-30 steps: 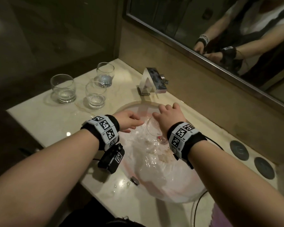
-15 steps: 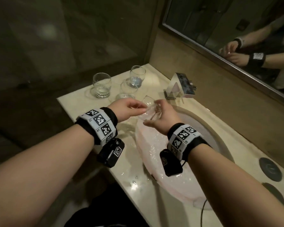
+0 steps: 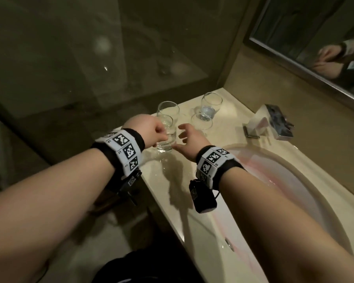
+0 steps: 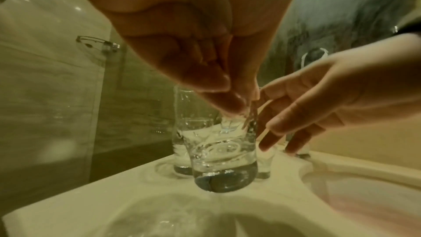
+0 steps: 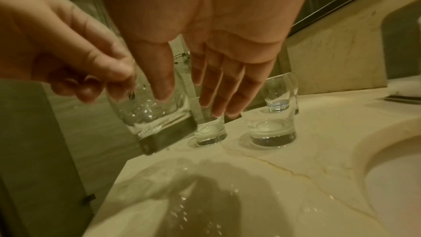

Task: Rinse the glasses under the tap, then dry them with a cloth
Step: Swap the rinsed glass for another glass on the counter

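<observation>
Left hand (image 3: 149, 130) pinched rim of wet glass (image 3: 166, 137); right hand (image 3: 189, 137) loose-fingered just beside, gripping nothing.

Held glass low over marble counter (image 3: 172, 180), slightly tilted, contact unclear; near three more glasses (image 3: 209, 107), left of basin (image 3: 294, 180) and tap (image 3: 274, 123).

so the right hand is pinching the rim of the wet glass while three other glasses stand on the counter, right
Not quite: the left hand pinches the rim of the wet glass. The right hand is open beside it, as the right wrist view shows. Three other glasses do stand on the counter.
</observation>
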{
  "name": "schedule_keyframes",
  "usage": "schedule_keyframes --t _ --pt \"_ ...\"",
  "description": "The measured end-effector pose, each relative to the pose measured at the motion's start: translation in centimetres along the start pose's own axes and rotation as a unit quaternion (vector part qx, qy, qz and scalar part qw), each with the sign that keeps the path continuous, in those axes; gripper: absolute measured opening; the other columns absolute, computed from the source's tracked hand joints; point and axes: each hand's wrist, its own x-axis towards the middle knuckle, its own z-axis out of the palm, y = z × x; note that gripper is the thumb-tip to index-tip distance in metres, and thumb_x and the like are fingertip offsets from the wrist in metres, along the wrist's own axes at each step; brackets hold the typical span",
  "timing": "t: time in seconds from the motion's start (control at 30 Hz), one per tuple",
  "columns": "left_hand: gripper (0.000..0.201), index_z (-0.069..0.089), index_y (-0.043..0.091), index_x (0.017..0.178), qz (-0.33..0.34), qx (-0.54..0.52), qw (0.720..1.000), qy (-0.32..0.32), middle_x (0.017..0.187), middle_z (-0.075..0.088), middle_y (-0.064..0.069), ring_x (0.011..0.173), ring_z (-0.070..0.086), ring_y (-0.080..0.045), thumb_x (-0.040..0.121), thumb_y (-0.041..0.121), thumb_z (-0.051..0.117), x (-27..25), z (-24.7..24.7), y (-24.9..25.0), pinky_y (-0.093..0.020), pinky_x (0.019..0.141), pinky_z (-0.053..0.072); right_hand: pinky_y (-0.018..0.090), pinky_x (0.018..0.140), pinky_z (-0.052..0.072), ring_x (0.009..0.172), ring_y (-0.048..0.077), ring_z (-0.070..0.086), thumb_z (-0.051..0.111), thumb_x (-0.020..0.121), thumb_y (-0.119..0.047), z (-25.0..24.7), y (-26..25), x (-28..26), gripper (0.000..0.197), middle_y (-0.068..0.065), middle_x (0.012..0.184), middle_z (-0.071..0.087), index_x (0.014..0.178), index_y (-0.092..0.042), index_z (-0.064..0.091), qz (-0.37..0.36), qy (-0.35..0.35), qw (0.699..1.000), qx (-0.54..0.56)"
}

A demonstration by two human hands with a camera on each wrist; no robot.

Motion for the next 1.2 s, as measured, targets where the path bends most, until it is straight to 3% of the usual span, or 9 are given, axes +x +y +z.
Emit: schedule_keyframes --t 0.2,0.37,0.53,0.7,0.83,1.07,1.2 --pt "0.016 0.069 0.026 0.096 0.011 0.116 0.993 -0.032 0.094 0.067 0.004 0.092 0.060 -0.017 0.091 0.034 0.056 2.3 0.6 -2.4 -0.031 0.080 0.047 0.031 0.091 0.047 0.105 0.019 0.061 0.061 0.089 -0.031 0.5 -0.3 2.6 0.053 0.001 0.120 0.063 0.136 -0.019 0.039 0.016 -0.031 0.999 -0.038" --pt "0.019 0.069 0.025 0.100 0.022 0.162 0.984 -0.070 0.099 0.067 0.002 0.095 0.060 -0.019 0.093 0.031 0.052 3.7 0.9 -3.2 -0.030 0.078 0.046 0.023 0.080 0.042 0.100 0.015 0.061 0.059 0.091 -0.028 0.4 -0.5 3.6 0.046 -0.002 0.115 0.065 0.134 -0.020 0.042 0.021 -0.042 0.998 -0.033" --pt "0.021 0.070 0.024 0.103 0.031 0.183 0.979 -0.078 0.104 0.068 -0.001 0.097 0.061 -0.021 0.093 0.031 0.052 4.5 1.2 -3.1 -0.031 0.082 0.047 0.025 0.083 0.045 0.100 0.015 0.059 0.059 0.092 -0.026 -0.3 0.5 3.1 0.043 -0.001 0.115 0.064 0.132 -0.018 0.045 0.032 -0.045 0.998 -0.013" --pt "0.019 0.068 0.026 0.103 0.031 0.185 0.980 -0.064 0.103 0.067 0.002 0.095 0.060 -0.019 0.092 0.032 0.053 4.5 1.5 -2.9 -0.031 0.079 0.049 0.023 0.079 0.042 0.089 0.012 0.055 0.059 0.092 -0.025 -1.0 1.7 2.0 0.038 0.002 0.111 0.064 0.128 -0.017 0.049 0.032 -0.040 0.999 0.001" --pt "0.028 0.064 0.026 0.109 0.019 0.163 0.986 -0.028 0.106 0.064 0.003 0.094 0.059 -0.017 0.092 0.043 0.050 3.9 0.9 -1.7 -0.033 0.079 0.049 0.026 0.082 0.047 0.094 0.017 0.061 0.058 0.092 -0.024 -2.4 2.1 0.8 0.034 0.002 0.109 0.065 0.125 -0.017 0.052 0.024 -0.029 0.999 0.003" --pt "0.034 0.062 0.021 0.118 0.056 0.085 0.993 0.068 0.123 0.056 -0.006 0.108 0.056 -0.024 0.091 0.040 0.054 3.8 -1.2 3.0 -0.036 0.090 0.045 0.029 0.087 0.049 0.096 0.018 0.063 0.059 0.091 -0.024 -6.3 4.1 -1.4 0.028 0.003 0.105 0.067 0.118 -0.018 0.058 0.021 0.028 0.999 0.025" --pt "0.041 0.056 0.020 0.125 0.075 0.061 0.993 0.068 0.127 0.054 -0.006 0.111 0.055 -0.023 0.089 0.038 0.059 5.7 -2.8 6.3 -0.035 0.095 0.044 0.030 0.086 0.051 0.090 0.014 0.066 0.058 0.092 -0.023 -8.9 6.1 -2.0 0.022 0.001 0.100 0.069 0.113 -0.019 0.058 0.041 0.071 0.995 0.064"
